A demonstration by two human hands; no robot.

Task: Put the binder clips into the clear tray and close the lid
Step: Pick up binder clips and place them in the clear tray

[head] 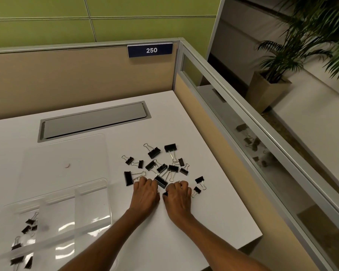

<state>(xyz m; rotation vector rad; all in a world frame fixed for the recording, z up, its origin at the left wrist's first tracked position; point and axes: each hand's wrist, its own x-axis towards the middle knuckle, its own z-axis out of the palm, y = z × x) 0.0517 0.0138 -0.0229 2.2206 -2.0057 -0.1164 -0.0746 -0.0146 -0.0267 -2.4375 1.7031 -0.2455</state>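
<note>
Several black binder clips point(157, 165) lie scattered on the white desk point(204, 222), right of centre. My left hand point(146, 192) rests at the near edge of the pile, fingers curled beside a large clip point(128, 178). My right hand point(178, 194) is curled next to it, with a black clip point(165, 193) showing at its thumb side. The clear tray point(94, 218) sits at the lower left with dividers; several clips point(28, 225) lie in its left compartments. Its clear lid point(67, 153) lies open and flat behind it.
A grey cable hatch point(94, 119) is set into the desk behind the lid. Beige partition walls close off the back and right, with a "250" sign point(150, 50). The right wall has a glass panel point(262, 153). A potted plant point(272, 89) stands beyond it.
</note>
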